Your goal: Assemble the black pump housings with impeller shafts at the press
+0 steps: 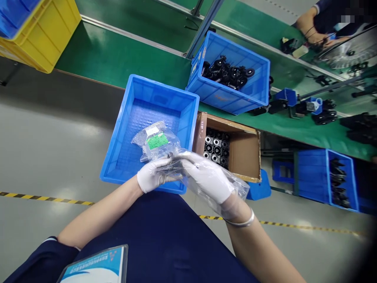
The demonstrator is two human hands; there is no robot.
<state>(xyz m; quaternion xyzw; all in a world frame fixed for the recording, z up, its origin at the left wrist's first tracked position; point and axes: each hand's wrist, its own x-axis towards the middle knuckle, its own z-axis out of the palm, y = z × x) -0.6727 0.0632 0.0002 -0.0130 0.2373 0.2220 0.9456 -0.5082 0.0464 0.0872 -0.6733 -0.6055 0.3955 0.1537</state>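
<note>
Both hands wear white gloves and meet above the front edge of a blue bin (114,157). My left hand (151,175) is closed on the end of a clear plastic bag (240,188). Reaching inside that bag, my right hand (206,177) has its fingers bent toward the left one, and the film covers it to the wrist. Something small and dark shows by the fingertips, too unclear to name. Just beyond the hands, in the bin, lie clear plastic bags (138,137) with a green label (157,141) and a white label.
Right of the bin stands an open cardboard box (244,157) with round black and silver parts (216,149). A blue crate (229,100) of black parts sits on the green bench (97,55). A yellow crate (55,35) is at left. A co-worker's hands (316,35) are across the bench.
</note>
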